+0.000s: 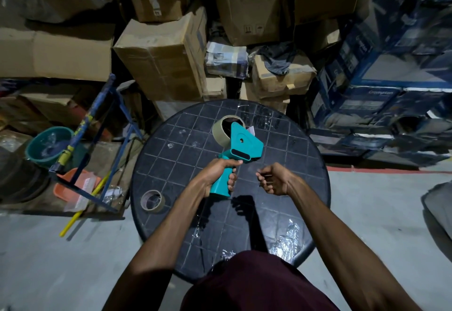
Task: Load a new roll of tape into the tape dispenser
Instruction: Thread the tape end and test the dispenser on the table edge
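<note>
Teal tape dispenser [241,150] with tape roll [223,128] mounted, handle gripped in left hand [215,176]; right hand [272,179] loosely curled, empty.

Dispenser [241,150] held over table [305,163] centre, tape roll [221,128] mounted on its far side. Spare roll [152,200] on table's near-left edge. Boxes [166,58] stacked behind; bucket [47,145] far left.

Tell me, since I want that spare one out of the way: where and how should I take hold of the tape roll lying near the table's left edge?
Probably by its rim, from above. The tape roll lies flat on the table with its open core facing up, so one finger can drop into the core and the thumb press the outer wall. The right hand looks free; the left hand grips the tape dispenser.
</note>
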Available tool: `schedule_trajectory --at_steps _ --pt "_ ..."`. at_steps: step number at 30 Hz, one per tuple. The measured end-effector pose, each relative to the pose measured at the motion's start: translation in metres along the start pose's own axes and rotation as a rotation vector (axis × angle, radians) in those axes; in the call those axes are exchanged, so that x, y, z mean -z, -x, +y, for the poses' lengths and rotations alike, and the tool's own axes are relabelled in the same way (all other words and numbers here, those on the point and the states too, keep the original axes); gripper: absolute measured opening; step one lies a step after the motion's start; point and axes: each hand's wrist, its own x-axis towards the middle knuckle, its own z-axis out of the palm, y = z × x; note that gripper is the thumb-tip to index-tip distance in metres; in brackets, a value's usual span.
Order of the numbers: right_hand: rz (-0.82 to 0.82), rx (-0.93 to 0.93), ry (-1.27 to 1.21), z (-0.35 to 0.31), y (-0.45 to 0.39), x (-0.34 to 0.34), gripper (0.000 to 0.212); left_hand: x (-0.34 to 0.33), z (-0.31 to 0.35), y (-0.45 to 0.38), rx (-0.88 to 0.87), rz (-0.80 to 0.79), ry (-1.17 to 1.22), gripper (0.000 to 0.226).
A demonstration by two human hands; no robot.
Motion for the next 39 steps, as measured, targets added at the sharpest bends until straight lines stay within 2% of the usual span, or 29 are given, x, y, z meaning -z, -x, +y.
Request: schedule_trajectory --at_steps 3,6,8,9,13,17,18,21,22,23,26,28,35,39 --pt "0.038 0.002 -0.039 0.004 -0.005 0.001 0.027 0.002 -0.003 0.001 -0.002 0.012 -0.019 0.022" --pt "0.046 -0.020 -0.052 0.005 -0.007 0.001 0.062 0.002 -0.007 0.002 0.007 0.005 -0.029 0.022" --pt "0.054 -0.041 0.007 0.006 -0.006 0.000 0.075 0.001 -0.008 0.001 0.014 0.002 -0.031 0.022" --pt "0.054 -0.047 0.042 0.007 -0.004 -0.002 0.070 0.001 -0.009 0.001 0.017 0.001 -0.033 0.022" --pt "0.095 0.013 0.068 0.011 -0.007 -0.004 0.024 0.002 -0.013 0.000 0.027 -0.001 -0.051 0.022" --pt "0.190 0.013 0.015 0.021 -0.013 0.007 0.020 0.005 -0.020 -0.005 0.046 0.000 -0.059 0.021" --pt "0.205 0.006 0.006 0.025 -0.013 0.010 0.027 0.005 -0.022 -0.006 0.050 -0.005 -0.061 0.021" --pt "0.209 -0.022 -0.010 0.033 -0.008 0.013 0.075 0.002 -0.029 -0.012 0.062 -0.027 -0.070 0.022" --pt "0.190 -0.033 -0.012 0.035 -0.007 0.013 0.082 -0.001 -0.031 -0.014 0.067 -0.033 -0.075 0.022" --pt "0.172 -0.050 -0.017 0.038 -0.007 0.013 0.080 -0.005 -0.033 -0.016 0.073 -0.039 -0.082 0.022" --pt "0.148 -0.098 -0.018 0.045 -0.008 0.021 0.038 -0.015 -0.043 -0.022 0.080 -0.067 -0.113 0.021" --pt "0.160 -0.078 0.000 0.047 -0.011 0.034 0.022 -0.018 -0.051 -0.027 0.072 -0.083 -0.133 0.020" --pt "0.140 -0.092 0.064 0.043 -0.007 0.074 0.026 -0.055 -0.078 -0.030 0.033 -0.024 -0.121 0.019" --pt "0.056 -0.088 0.118 0.042 -0.010 0.107 0.034 -0.106 -0.095 -0.032 -0.034 0.101 -0.128 0.016"
